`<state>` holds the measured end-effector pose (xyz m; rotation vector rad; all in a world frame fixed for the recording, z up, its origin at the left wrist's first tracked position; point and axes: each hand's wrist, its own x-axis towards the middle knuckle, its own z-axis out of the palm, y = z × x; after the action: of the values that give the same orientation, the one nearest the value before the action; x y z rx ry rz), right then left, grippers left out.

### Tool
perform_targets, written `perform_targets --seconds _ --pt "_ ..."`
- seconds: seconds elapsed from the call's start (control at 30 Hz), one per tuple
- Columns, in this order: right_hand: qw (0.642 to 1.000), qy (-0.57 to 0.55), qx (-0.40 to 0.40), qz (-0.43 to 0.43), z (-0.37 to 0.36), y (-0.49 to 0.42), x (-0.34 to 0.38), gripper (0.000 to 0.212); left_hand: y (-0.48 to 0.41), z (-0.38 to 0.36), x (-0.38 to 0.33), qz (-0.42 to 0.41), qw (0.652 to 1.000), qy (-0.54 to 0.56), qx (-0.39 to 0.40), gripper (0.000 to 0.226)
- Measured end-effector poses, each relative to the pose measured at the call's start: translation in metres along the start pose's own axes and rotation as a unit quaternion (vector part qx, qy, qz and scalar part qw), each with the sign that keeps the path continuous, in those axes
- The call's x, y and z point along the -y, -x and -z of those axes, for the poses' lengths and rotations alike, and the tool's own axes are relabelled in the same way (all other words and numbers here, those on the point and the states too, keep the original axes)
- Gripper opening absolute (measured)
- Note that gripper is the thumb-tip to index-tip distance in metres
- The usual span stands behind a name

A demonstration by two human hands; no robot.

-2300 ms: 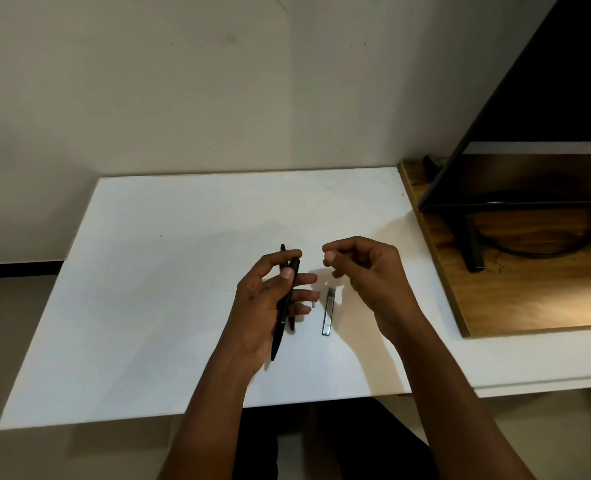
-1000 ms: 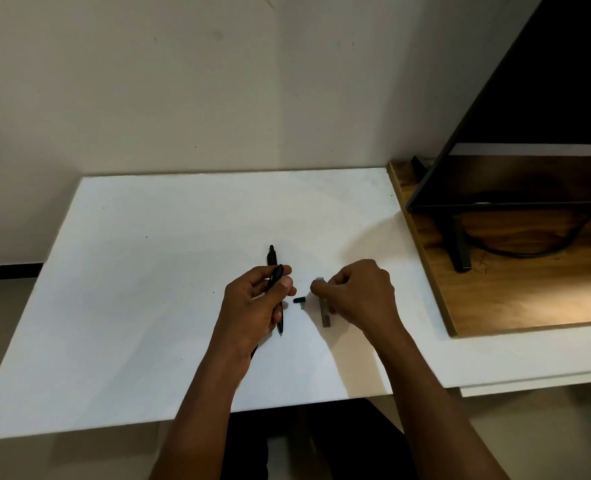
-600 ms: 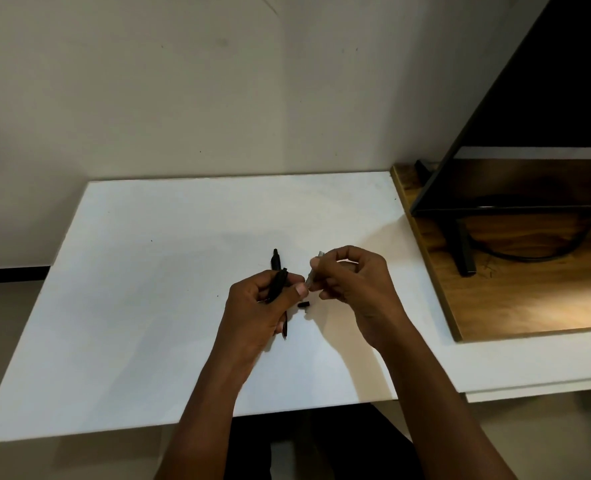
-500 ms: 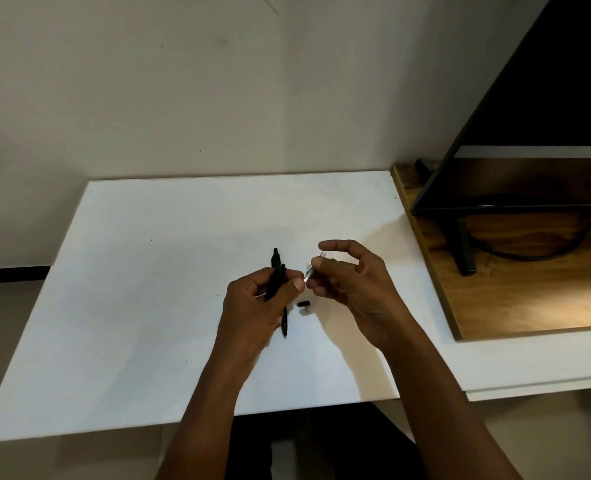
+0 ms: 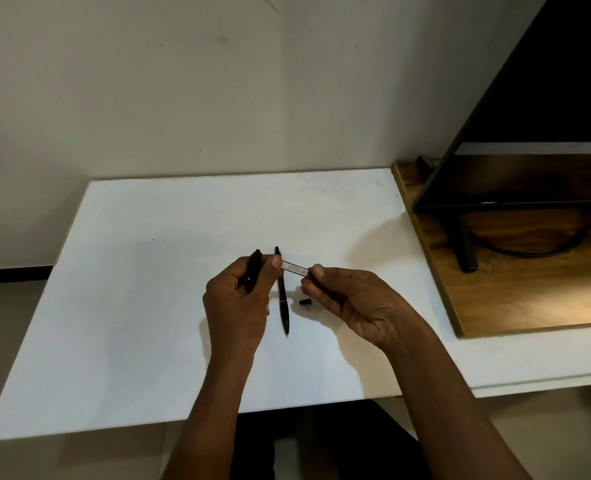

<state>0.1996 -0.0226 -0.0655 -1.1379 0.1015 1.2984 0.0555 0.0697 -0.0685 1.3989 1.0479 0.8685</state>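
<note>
My left hand (image 5: 236, 306) grips a black pen (image 5: 253, 270) upright above the white table (image 5: 148, 306), and its thumb tip touches one end of a slim silver case (image 5: 295, 268). My right hand (image 5: 352, 299) pinches the other end of that case between thumb and fingers. The case lies nearly level between the two hands. A second black pen (image 5: 282, 292) lies on the table beneath them, tip toward me. A small black cap (image 5: 305, 301) rests on the table just right of that pen.
A wooden board (image 5: 515, 292) lies on the right, carrying a dark monitor (image 5: 529, 133), its black stand (image 5: 465, 247) and a cable (image 5: 529, 251). A pale wall stands behind the table. The table's front edge is near my forearms.
My right hand picked the silver case off the table and raised it level to my left thumb. The left hand lifted its pen higher. The small black cap now lies on the table.
</note>
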Motion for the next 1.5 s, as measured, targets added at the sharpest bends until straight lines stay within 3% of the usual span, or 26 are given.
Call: perform_targets --seconds 0.67,0.83,0.93,1.2,1.5 --pt "0.997 -0.011 -0.034 0.071 0.008 0.002 0.012 0.015 -0.006 0.006 0.002 0.149 0.976 0.148 -0.056 0.012" --pt "1.000 0.000 0.001 0.026 0.009 0.006 0.015 0.026 -0.002 0.003 0.001 0.180 0.971 0.153 -0.038 0.012" --pt "0.999 0.025 0.024 -0.002 0.001 0.007 0.010 0.029 0.002 -0.004 0.000 0.181 0.976 0.118 0.008 0.011" --pt "1.000 -0.005 -0.022 -0.007 0.015 0.008 0.021 0.024 0.012 -0.015 0.004 0.119 0.985 -0.046 0.115 0.008" --pt "0.988 0.106 -0.108 0.013 0.020 0.005 0.017 0.017 0.028 -0.031 0.011 0.073 0.959 -0.204 0.180 0.020"
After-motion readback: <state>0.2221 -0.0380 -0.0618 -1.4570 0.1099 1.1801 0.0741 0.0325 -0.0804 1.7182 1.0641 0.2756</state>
